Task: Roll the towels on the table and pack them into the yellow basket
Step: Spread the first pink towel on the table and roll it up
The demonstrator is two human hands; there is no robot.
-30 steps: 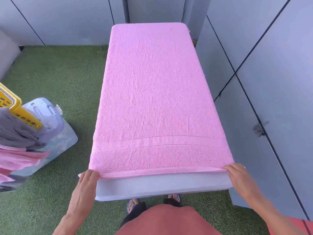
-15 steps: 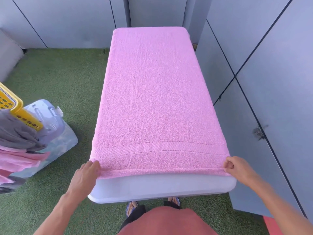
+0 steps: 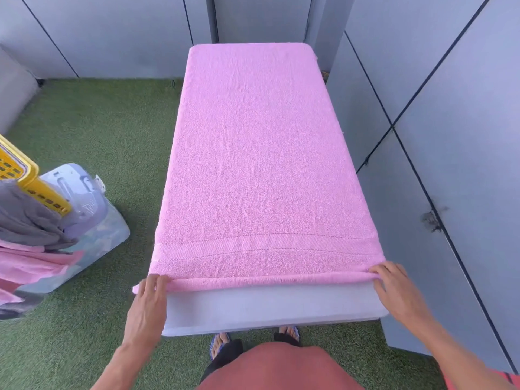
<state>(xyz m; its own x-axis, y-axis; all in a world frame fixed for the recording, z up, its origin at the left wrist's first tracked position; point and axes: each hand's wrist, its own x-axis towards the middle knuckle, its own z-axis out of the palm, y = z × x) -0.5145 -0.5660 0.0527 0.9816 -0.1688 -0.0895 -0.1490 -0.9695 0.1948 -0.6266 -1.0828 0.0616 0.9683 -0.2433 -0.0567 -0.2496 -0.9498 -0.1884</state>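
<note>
A pink towel (image 3: 253, 153) lies spread flat over almost the whole white table (image 3: 267, 311). Its near edge is turned over into a thin first roll along the table's front. My left hand (image 3: 150, 299) rests on the roll's left end with fingers laid over it. My right hand (image 3: 394, 288) lies on the roll's right end the same way. The yellow basket (image 3: 19, 175) shows only a corner at the left edge, with grey and pink towels (image 3: 25, 237) hanging out of it.
A clear plastic tub with a lid (image 3: 81, 209) stands on the green artificial grass (image 3: 92, 130) left of the table. Grey wall panels (image 3: 439, 136) run close along the table's right side and behind it. My feet (image 3: 253, 336) are under the near edge.
The towel's near edge has been folded away from me into a thin roll, uncovering more white table. Both hands have shifted forward with it, from pinching the corners to lying on the roll.
</note>
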